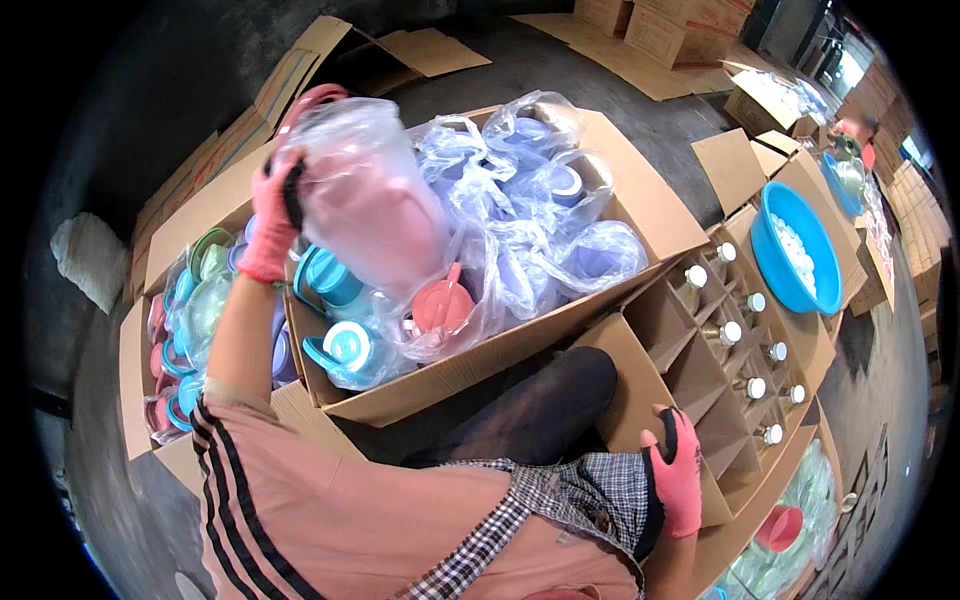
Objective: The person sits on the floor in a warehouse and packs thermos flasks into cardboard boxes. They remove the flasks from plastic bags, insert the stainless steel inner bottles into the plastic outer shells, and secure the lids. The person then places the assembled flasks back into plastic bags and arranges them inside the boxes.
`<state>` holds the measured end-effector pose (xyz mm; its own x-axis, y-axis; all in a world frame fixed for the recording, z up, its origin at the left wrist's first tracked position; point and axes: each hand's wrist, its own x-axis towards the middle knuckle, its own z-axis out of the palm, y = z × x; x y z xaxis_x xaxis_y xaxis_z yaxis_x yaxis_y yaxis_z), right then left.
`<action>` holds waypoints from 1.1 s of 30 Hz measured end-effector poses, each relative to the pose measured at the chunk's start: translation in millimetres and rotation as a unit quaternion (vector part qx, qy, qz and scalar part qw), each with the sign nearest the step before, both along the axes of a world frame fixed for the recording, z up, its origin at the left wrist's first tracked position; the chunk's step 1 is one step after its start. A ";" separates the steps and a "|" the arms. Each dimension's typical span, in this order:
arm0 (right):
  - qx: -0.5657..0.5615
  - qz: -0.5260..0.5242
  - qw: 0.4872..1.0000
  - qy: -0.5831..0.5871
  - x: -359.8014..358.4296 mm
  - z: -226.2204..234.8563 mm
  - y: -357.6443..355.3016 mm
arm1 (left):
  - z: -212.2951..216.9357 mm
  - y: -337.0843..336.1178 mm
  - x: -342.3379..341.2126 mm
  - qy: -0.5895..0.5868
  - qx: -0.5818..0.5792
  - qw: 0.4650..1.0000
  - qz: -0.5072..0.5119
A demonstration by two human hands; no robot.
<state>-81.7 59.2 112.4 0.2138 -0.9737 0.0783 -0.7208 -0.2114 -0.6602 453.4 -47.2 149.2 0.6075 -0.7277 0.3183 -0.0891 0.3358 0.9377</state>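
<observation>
My left hand (278,205), in a pink and black work glove, is raised above the middle carton and closed on the top of a clear plastic bag (370,125). Inside the bag hangs a pink plastic container (385,225), smeared by motion, its exact kind unclear. Under it in the carton (470,355) lie a red lidded jug (442,305), turquoise lidded jugs (332,276) and several bagged lilac ones (530,265). By my lap, next to the divided carton, my right hand (680,480) wears a matching glove. Its fingers are apart, with nothing visible in them.
A cardboard-divided carton (700,400) on the right holds several white-capped glass bottles (730,333). Above it sits a blue basin (770,240) of small white pieces. Another carton (135,385) of bagged coloured jugs stands left. Flattened cardboard (430,50) and stacked boxes (675,35) lie farther back.
</observation>
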 end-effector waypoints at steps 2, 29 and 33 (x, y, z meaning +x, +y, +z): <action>-0.004 0.022 1.000 0.001 7.3 -2.5 -2.8 | -5.2 -18.3 -41.5 -0.069 0.014 0.998 0.000; -0.027 -0.128 0.991 -0.010 -73.1 -59.9 21.7 | -83.1 -15.0 -161.4 -0.685 0.244 0.659 -0.195; -0.141 -0.498 0.852 -0.073 -191.2 -62.9 66.6 | -34.7 7.8 -245.7 -0.683 0.012 0.671 -0.287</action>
<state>-272.9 125.8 49.6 -0.7403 -0.6046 0.2938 -0.5497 0.2929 -0.7823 207.7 -39.3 114.4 -0.6225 -0.7318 0.2776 -0.7341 0.6689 0.1171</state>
